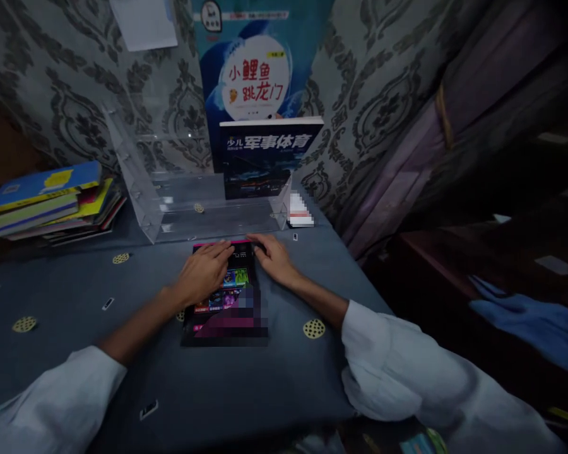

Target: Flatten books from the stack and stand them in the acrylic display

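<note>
A dark book (239, 257) with a pink top edge and small colourful pictures lies flat on the cloth-covered table (246, 391). Across its upper left part rests my left hand (207, 268), fingers stretched out flat over the cover. My right hand (275, 258) touches the table at the book's upper right corner, its fingers extended and its thumb beside the book's edge. Just beyond the hands stands a clear plastic book rack (213, 217). A dark-blue book with white Chinese lettering (265, 157) stands upright at the rack's right end.
Behind the rack a tall blue book (258, 69) leans against the patterned wall. Several books are stacked (47, 198) at the left. A white item (300, 211) lies right of the rack. Beyond the table's right edge are a curtain (402, 145) and a blue cloth (530, 321).
</note>
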Tool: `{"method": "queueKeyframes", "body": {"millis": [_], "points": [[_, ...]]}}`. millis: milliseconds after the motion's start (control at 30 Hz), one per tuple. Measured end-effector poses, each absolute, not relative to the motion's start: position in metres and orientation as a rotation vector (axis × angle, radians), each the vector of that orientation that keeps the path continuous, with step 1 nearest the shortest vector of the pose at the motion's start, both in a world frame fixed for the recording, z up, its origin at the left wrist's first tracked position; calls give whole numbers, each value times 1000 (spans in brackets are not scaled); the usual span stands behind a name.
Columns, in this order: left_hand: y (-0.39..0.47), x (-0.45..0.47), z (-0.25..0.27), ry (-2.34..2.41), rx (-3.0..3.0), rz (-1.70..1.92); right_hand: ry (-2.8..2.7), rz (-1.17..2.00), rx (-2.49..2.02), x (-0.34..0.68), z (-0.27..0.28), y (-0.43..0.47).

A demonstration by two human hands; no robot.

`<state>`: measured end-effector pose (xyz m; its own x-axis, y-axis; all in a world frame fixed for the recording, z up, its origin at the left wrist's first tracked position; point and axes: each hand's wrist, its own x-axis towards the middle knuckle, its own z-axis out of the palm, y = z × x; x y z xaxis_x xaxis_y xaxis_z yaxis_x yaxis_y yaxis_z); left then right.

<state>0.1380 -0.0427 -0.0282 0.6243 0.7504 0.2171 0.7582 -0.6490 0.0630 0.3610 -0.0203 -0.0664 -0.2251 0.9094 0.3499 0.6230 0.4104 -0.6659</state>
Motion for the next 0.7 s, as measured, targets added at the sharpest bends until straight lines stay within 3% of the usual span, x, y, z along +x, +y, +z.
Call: {"method": "queueKeyframes", "body": {"millis": [533,700], "points": [[-24,152,-33,-1118,-2982,-370,-1998,469,-1292,360,-58,-27],[-24,151,-35,-1132,-2995,-370,-2157,325,-1331,358,-55,-37]]}}
